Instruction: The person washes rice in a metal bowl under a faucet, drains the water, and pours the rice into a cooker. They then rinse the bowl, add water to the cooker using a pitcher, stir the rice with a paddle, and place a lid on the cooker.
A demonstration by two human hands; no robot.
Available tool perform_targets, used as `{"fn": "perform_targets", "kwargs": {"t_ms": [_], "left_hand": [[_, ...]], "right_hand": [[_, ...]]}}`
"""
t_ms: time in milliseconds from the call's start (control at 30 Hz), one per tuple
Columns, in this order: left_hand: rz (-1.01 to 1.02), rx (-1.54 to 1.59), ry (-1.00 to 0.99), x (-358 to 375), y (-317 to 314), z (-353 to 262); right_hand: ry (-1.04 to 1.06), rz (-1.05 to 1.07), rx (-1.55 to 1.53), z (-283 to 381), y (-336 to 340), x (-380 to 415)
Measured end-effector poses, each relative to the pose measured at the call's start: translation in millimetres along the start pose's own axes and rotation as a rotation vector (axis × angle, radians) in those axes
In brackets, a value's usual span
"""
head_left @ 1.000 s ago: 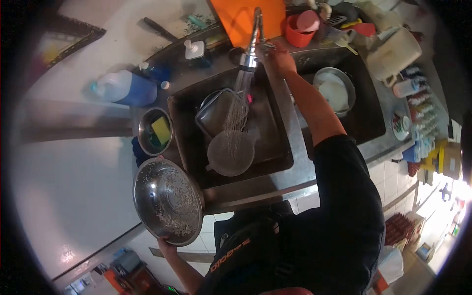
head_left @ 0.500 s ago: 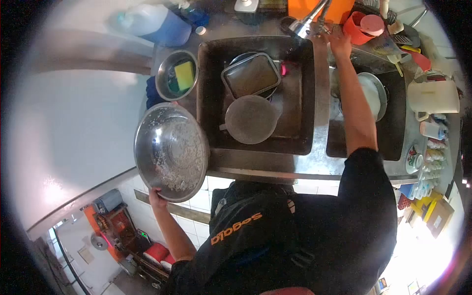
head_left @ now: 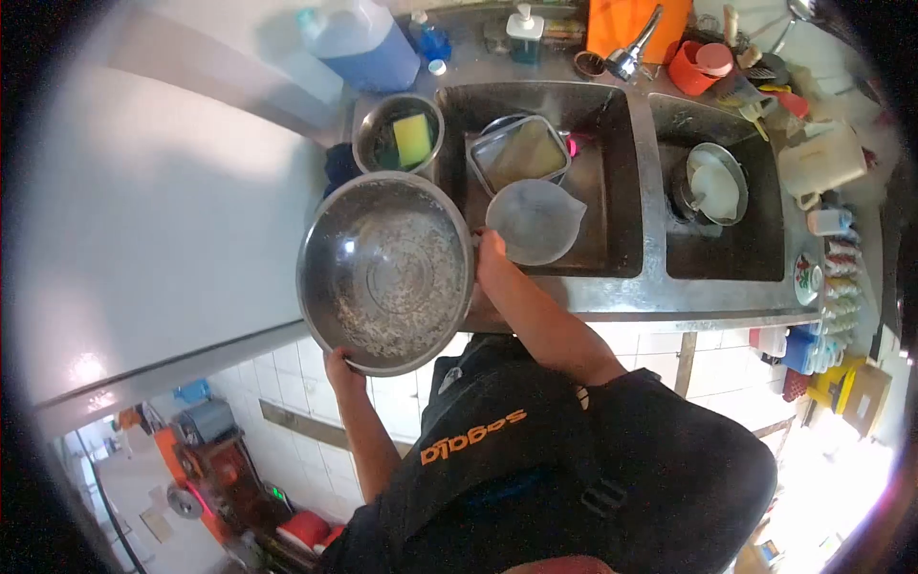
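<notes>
Beside the metal surface [head_left: 612, 296] with its two sinks, in a room with white wall tiles, a shiny round bowl [head_left: 387, 273], pale bits scattered inside, is gripped by the left hand [head_left: 344, 369] and right hand [head_left: 490, 256], near a smaller bowl [head_left: 371, 143] holding a yellow sponge [head_left: 412, 140].

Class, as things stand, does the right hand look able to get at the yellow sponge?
Probably not: the right hand is holding the rim of the large bowl. The yellow sponge lies uncovered in the small bowl, though, so a freed hand could likely reach it.
</notes>
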State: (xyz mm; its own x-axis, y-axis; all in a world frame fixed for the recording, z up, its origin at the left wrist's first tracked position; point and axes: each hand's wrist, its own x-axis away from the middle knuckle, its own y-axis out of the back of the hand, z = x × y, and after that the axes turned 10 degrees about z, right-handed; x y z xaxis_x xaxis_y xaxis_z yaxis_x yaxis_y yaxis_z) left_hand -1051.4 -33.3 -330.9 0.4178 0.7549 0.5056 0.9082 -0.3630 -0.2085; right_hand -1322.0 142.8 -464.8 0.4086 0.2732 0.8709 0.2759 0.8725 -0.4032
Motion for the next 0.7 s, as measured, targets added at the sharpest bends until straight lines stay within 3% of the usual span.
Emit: {"fn": "perform_targets", "kwargs": {"t_ms": [33, 67, 133, 300, 367, 533, 700], "left_hand": [[0.009, -0.042, 0.01, -7, 9, 2], [0.037, -0.039, 0.01, -8, 5, 0], [-0.106, -0.038, 0.029, 0, 0, -4], [-0.008, -0.014, 0.029, -13, 10, -5], [0.101, -0.038, -0.002, -18, 16, -6], [0.089, 0.022, 0.029, -27, 18, -10], [0.144, 0.004, 0.053, -37, 24, -5]], "right_hand": [[0.026, 0.002, -0.016, 4, -8, 4], [0.064, -0.146, 0.028, 9, -14, 12], [0.118, -0.341, 0.175, 9, -16, 9], [0.305, -0.431, 1.277, -15, 15, -41], [0.352, -0.464, 0.961, -18, 23, -42], [0.472, -0.409, -0.576, -11, 44, -45], [0.443, -0.568, -0.386, 31, 62, -1]]}}
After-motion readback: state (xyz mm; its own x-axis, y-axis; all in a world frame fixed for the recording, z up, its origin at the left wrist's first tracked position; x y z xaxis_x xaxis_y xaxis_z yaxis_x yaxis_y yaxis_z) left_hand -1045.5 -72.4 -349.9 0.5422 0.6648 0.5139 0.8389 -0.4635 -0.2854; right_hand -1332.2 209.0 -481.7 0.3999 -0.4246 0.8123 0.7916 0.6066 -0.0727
